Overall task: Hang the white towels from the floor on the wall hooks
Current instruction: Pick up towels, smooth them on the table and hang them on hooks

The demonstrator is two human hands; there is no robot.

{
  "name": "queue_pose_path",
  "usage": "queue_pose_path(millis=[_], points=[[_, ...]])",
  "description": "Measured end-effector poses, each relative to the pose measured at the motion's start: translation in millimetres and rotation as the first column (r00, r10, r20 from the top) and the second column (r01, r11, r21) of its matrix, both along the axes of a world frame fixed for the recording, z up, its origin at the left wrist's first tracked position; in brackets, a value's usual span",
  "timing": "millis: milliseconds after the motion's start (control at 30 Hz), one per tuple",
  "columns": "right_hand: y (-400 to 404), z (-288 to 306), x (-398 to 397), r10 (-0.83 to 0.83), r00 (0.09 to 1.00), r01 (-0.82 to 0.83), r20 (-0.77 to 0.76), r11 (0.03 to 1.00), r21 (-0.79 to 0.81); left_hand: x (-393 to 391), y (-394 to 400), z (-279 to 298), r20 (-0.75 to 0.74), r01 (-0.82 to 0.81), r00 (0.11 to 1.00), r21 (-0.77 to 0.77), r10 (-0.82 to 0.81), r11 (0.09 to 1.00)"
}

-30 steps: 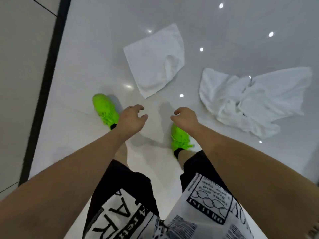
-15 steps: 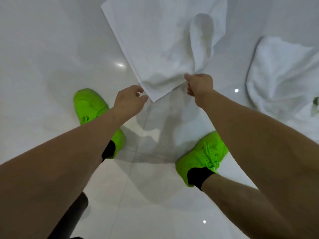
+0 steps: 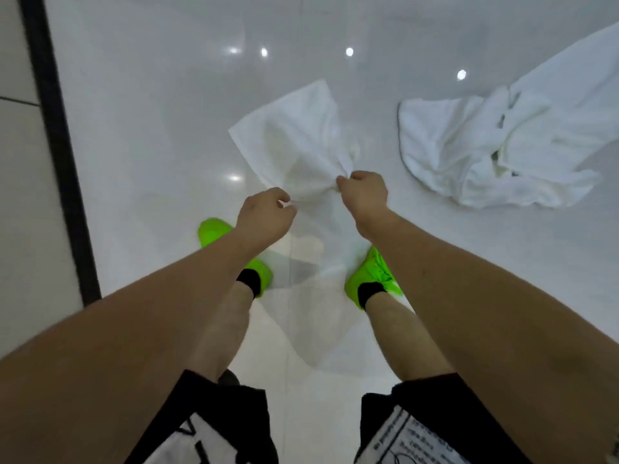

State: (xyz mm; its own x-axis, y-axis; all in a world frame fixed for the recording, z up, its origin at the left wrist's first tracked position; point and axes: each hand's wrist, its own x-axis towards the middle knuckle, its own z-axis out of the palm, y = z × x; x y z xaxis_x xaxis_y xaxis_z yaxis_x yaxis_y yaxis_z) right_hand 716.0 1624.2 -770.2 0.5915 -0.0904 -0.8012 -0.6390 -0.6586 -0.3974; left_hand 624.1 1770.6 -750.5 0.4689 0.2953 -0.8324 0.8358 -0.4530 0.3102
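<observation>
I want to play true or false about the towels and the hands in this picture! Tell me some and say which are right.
1. Both hands pinch the small towel. True: the left hand and the right hand each grip its near edge.
2. The big crumpled towel is on a hook. False: it lies on the floor.
3. The shoes are red. False: they are bright green.
4. The crumpled towel lies to the right of the small one. True.

Both hands (image 3: 313, 202) now pinch the towel (image 3: 301, 145) (near edge lifted).
</observation>
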Motion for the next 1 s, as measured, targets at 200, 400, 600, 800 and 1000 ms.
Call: queue_pose_path(millis=[200,400,600,800,1000], points=[[-42,205,44,-0.02,0.988,0.007,0.151,0.996,0.09,79,-50,190,0.163,0.162,0.972,0.061,-0.17,0.985],[-155,379,79,-0.093,0.909,0.017,0.406,0.982,0.186,164,-164,359,0.487,0.522,0.691,0.174,-0.534,0.835],[-311,496,98,-0.264,0.795,0.1,0.547,0.945,0.311,217,-306,480,0.645,0.672,0.496,0.138,-0.581,0.727],[-451,589,73,-0.259,0.678,0.119,0.688,0.962,0.246,230,-444,570,0.781,0.741,0.195,0.279,-0.593,0.611],[-567,644,9,-0.143,0.741,0.248,0.656,0.966,-0.069,234,-568,647,0.887,0.793,-0.008,0.287,-0.462,0.538]])
